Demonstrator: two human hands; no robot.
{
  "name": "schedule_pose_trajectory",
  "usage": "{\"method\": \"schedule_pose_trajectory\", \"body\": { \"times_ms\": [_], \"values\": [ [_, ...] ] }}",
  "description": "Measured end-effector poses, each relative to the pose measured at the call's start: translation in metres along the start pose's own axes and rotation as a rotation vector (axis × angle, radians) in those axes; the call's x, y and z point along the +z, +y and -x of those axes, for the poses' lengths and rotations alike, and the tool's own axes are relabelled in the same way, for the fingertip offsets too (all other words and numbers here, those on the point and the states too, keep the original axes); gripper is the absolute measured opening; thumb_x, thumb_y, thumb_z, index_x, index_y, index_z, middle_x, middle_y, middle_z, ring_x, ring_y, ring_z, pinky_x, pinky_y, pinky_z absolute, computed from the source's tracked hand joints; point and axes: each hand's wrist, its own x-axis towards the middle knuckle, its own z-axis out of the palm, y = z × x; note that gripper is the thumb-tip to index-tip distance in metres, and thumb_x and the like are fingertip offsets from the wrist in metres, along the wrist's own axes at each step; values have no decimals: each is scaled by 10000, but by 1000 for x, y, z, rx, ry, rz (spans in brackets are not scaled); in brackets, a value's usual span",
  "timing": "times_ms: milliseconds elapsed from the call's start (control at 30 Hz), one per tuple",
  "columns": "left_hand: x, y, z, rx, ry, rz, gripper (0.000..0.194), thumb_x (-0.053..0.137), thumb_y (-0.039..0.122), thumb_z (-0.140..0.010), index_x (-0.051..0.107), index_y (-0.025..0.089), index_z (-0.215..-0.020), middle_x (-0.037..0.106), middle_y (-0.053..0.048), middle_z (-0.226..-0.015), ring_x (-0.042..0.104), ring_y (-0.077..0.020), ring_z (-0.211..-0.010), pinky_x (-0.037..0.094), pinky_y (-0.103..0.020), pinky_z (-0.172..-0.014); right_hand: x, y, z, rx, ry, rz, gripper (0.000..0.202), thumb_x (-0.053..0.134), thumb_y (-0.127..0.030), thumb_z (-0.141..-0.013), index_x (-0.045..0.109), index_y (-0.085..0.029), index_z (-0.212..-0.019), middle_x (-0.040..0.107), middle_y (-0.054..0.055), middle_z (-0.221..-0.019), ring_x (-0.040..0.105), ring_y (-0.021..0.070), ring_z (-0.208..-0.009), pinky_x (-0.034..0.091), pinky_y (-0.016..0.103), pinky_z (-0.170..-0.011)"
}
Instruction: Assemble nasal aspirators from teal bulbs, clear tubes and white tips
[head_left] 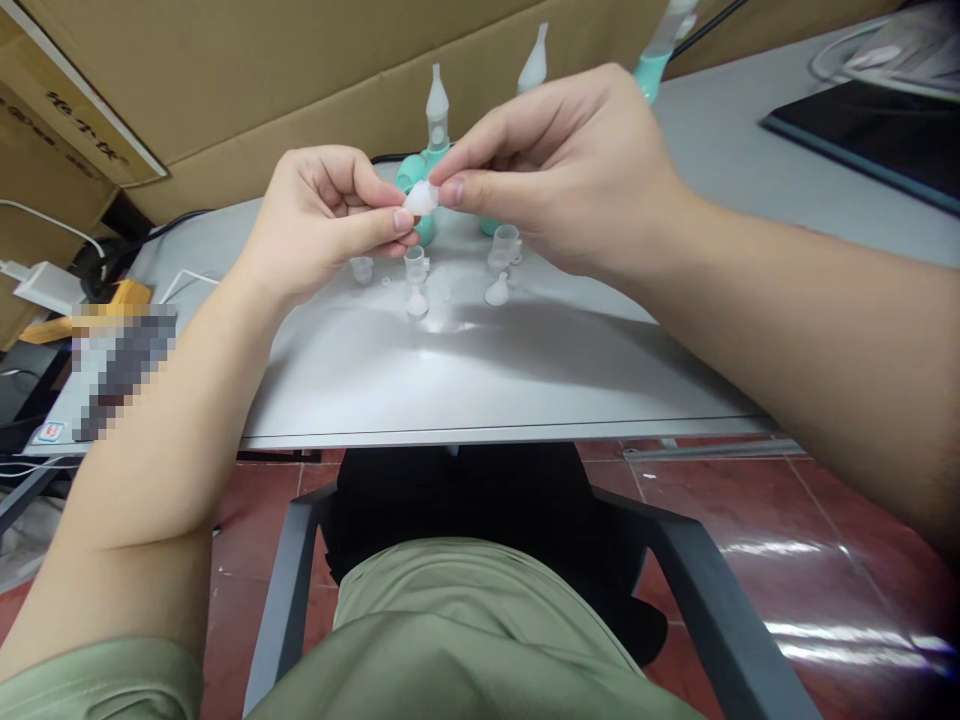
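Note:
Above the grey table (480, 390), a small white translucent silicone tip (421, 200) is pinched between both hands. My left hand (326, 215) grips its left side with thumb and fingers, while my right hand (577, 170) pinches its right end. Just behind them stands a teal squeeze-bulb aspirator (435, 153) with a clear tube and a pointed white nozzle (436, 98). Another white nozzle (533, 65) rises behind my right hand, its base partly hidden. Below the hands are clear plastic cups (415, 264) and two more white tips (497, 290), one left and one right.
A third teal aspirator (652, 72) stands farther right. Beyond it lies a dark flat device (870, 135). A cardboard wall (285, 80) borders the back. At left are a white charger (51, 290), a yellow object (127, 298), cables and a blurred-out item (127, 370).

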Motion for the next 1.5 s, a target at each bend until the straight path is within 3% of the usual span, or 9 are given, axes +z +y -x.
{"method": "schedule_pose_trajectory", "body": {
  "times_ms": [267,433,633,867,1033,1133,1233,1367,1500],
  "values": [
    [0,0,1,19,-64,111,387,1153,393,-841,792,267,-904,926,-8,-948,954,-292,-954,801,-500,-937,3,-3,-5,188,-67,-152,553,767,278,-1063,860,-176,-763,854,-1,-748,787,76,-673,657,148,-692],
    [-1,-4,0,36,-78,56,414,1168,489,-857,804,295,-899,950,-17,-1016,960,-315,-995,795,-547,-988,1,-5,-6,254,-93,-128,547,696,276,-1103,795,-154,-778,813,11,-696,772,92,-613,638,157,-602],
    [-4,-19,-4,101,-81,96,397,1168,472,-914,813,299,-957,965,-19,-1036,895,-290,-980,728,-530,-992,-1,-9,-2,118,-94,16,542,740,286,-1077,869,-161,-798,828,-14,-746,789,75,-667,668,139,-683],
    [1,-4,-1,24,-81,95,463,1214,525,-802,816,305,-888,954,-23,-1010,921,-304,-970,772,-550,-994,-4,-4,-2,41,-148,17,536,763,283,-1053,866,-182,-807,832,-32,-774,823,76,-712,707,145,-737],
    [0,-6,0,76,-122,85,469,1225,567,-839,836,308,-881,975,-73,-1067,895,-316,-980,775,-563,-1000,-11,7,-6,80,-213,-17,397,882,136,-1032,864,-215,-847,879,-10,-845,866,102,-785,730,160,-774],
    [-1,-7,0,123,-113,46,488,1208,622,-857,836,307,-881,966,-85,-1067,899,-335,-1006,761,-576,-1004,-16,11,-7,123,-230,3,241,1067,-106,-952,884,-256,-904,905,-3,-893,886,129,-840,749,190,-825],
    [-1,-4,1,104,-95,-17,500,1196,679,-842,848,322,-879,960,-88,-1082,896,-358,-1078,755,-588,-1029,-17,10,-4,146,-211,65,293,1188,-310,-826,936,-293,-975,933,3,-957,914,162,-924,777,235,-907],
    [-1,1,1,101,-85,-47,543,1225,693,-787,841,313,-834,958,-88,-1043,856,-332,-1020,751,-566,-991,-17,6,-2,124,-223,85,286,1162,-347,-757,971,-307,-965,961,17,-1036,922,167,-989,779,224,-938],
    [-3,3,4,108,-100,-93,527,1194,659,-844,823,286,-858,945,-96,-1078,875,-336,-1061,741,-581,-1033,-17,9,-3,134,-227,91,201,1117,-271,-836,968,-278,-971,953,21,-994,920,159,-941,770,215,-892]
  ]
}}
